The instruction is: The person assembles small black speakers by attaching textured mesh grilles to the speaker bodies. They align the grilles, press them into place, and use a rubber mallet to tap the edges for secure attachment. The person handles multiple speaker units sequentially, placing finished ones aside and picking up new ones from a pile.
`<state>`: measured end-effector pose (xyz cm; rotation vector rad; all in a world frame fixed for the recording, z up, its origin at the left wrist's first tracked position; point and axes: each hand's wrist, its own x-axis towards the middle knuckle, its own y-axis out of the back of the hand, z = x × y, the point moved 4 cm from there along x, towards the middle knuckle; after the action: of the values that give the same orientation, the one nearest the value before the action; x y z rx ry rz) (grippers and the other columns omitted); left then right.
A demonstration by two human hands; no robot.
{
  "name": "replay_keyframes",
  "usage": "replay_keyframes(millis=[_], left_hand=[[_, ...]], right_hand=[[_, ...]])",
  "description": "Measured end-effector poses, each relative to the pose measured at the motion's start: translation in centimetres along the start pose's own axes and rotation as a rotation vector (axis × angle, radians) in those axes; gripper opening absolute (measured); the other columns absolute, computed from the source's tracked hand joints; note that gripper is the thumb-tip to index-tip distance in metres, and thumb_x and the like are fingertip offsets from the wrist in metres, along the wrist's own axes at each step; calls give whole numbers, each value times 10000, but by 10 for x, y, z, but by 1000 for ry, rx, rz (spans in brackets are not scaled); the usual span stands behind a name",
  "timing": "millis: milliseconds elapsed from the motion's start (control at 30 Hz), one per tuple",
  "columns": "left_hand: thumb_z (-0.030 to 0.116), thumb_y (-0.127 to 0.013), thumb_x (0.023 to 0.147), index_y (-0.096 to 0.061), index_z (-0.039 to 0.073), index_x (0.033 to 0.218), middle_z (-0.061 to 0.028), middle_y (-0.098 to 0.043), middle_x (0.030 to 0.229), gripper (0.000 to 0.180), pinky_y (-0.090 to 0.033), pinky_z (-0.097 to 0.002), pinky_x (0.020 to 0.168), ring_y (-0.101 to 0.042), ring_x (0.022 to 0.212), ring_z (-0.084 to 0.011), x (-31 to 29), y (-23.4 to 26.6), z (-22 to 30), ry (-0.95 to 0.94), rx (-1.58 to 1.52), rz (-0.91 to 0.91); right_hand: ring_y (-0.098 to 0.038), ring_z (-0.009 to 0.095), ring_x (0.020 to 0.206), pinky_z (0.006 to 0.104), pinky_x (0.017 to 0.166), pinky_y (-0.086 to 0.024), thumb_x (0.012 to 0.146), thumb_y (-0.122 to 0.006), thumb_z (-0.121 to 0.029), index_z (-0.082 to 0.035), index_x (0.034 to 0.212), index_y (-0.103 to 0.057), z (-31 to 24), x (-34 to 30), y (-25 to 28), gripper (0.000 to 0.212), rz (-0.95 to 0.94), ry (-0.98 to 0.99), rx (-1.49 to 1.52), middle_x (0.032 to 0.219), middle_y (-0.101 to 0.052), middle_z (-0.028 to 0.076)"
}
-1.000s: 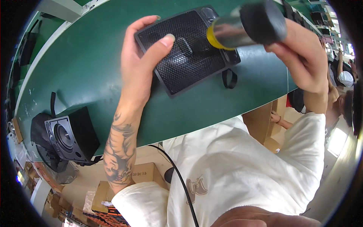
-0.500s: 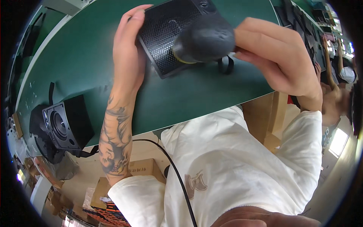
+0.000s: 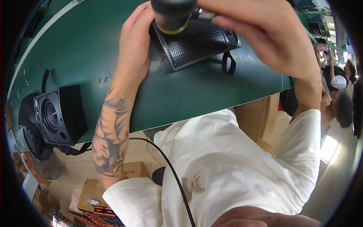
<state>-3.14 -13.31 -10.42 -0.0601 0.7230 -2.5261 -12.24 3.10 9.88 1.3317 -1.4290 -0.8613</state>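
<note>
A black speaker with a shiny mesh grille (image 3: 193,47) lies grille up at the far middle of the green table, a black strap loop (image 3: 228,63) sticking out at its near right. Around its left side is my left hand (image 3: 136,41), gripping the edge, with fingertips partly hidden. My right hand (image 3: 261,32) is closed on the handle of a black rubber mallet (image 3: 172,13). The mallet's head, with a yellow ring near its lower face, is over the grille's far left part and hides it. Whether the head touches the grille I cannot tell.
An uncovered black speaker box (image 3: 51,115) with a round cone stands at the table's left edge, straps around it. A black cable (image 3: 166,151) runs across my front. Cardboard boxes (image 3: 261,117) are below the table's near edge. Other people (image 3: 332,90) are at the right.
My right hand has swung the mallet left and away from me, from the grille's right part to its far left. The grille speaker has turned and shifted right, my left hand still on it.
</note>
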Motion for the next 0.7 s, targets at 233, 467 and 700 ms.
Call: replay_keyframes(millis=[233, 467, 700], left_hand=[[279, -532, 1068, -664, 97, 1160, -6, -697, 1114, 242, -440, -297, 1021, -611, 1086, -110, 2, -13, 9, 31, -217, 228], [199, -548, 1045, -660, 39, 1270, -55, -712, 1206, 298, -461, -296, 1003, -637, 1110, -133, -1, -2, 7, -9, -55, 44], [265, -502, 1092, -621, 8, 1316, -103, -681, 1235, 361, -496, -301, 1003, -651, 1105, -162, -3, -3, 3, 40, -70, 5]], right_hand=[[-630, 310, 663, 371, 602, -487, 930, -689, -52, 5, 1240, -697, 2, 8, 8, 316, 109, -182, 148, 778, -645, 156], [-654, 345, 704, 409, 643, -527, 915, -704, -49, -2, 1263, -681, 10, 1, -19, 351, -31, -92, 142, 836, -660, 153], [-652, 315, 788, 353, 692, -525, 829, -675, 107, 51, 1159, -688, -4, -27, -21, 335, -38, -16, 112, 913, -662, 153]])
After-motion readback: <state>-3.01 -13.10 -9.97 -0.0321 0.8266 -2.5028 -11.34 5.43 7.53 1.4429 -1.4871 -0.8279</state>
